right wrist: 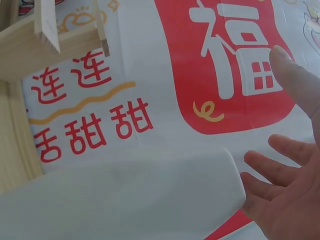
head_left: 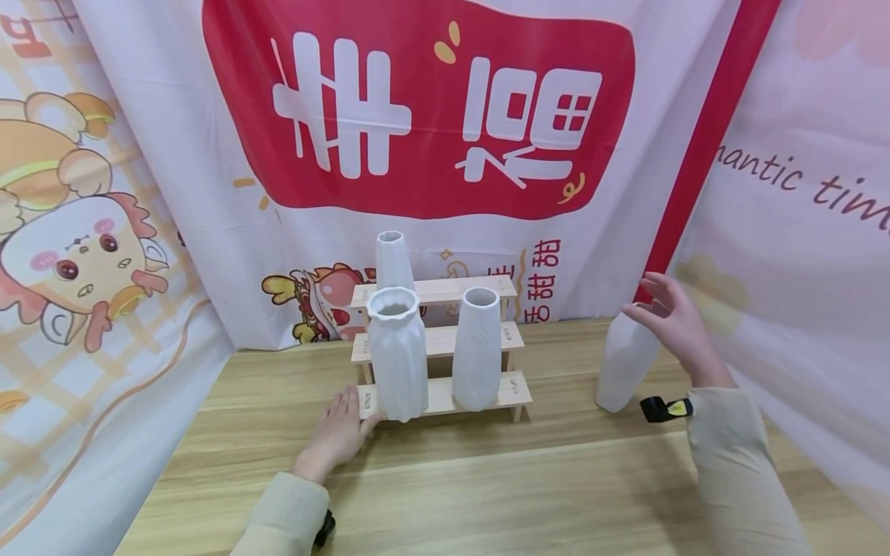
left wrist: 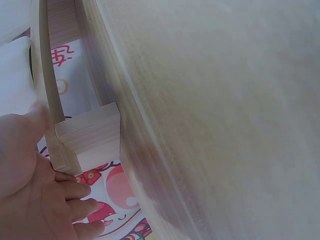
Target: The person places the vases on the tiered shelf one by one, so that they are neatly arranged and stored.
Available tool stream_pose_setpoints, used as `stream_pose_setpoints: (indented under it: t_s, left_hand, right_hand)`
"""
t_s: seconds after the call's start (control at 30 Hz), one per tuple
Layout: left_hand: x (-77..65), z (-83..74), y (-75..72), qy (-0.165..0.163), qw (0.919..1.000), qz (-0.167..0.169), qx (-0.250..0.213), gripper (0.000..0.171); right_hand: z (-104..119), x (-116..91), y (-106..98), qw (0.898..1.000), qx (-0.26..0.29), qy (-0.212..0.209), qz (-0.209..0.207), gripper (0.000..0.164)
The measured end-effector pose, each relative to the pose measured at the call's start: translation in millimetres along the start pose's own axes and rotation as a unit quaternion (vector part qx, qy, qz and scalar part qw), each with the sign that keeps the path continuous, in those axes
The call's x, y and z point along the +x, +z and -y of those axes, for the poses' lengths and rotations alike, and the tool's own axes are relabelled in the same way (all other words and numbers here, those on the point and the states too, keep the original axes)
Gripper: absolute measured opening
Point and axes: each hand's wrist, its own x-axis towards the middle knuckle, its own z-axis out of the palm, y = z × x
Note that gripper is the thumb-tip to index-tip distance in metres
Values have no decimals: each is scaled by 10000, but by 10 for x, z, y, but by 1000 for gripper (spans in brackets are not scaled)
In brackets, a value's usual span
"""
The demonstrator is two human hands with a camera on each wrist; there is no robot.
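Note:
My left hand [head_left: 339, 434] touches the left end of a three-tier wooden stand [head_left: 439, 395], at its lowest step. In the left wrist view the thumb lies at the board's front edge [left wrist: 48, 90] and the fingers stretch past its end. On the right, my right hand [head_left: 680, 328] is at the top of a white vase [head_left: 622, 367] standing on the table. The right wrist view shows its fingers spread beside the narrow end of that vase [right wrist: 125, 200]. A ruffled-rim white vase [head_left: 399, 367] and a smoother white vase [head_left: 477, 355] stand on the lowest step.
A slim white vase [head_left: 394, 262] stands on the stand's top step, its base hidden by the vase in front. The wood-grain table [head_left: 487, 494] is bordered by a printed cloth [head_left: 445, 185] behind and hanging cloths at both sides.

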Motion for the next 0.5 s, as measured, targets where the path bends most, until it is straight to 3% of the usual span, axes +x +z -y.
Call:
stream_pose_setpoints:
  t_s: [0.23, 0.5]
  left_hand:
    - [-5, -1, -3, -10, 10000, 25, -3, 74]
    - [-7, 4, -2, 10, 10000, 33, 24, 74]
  right_hand:
    - [-95, 1, -31, 9998, -4, -14, -176, 78]
    - [-247, -16, -49, 9999, -69, 12, -98, 79]
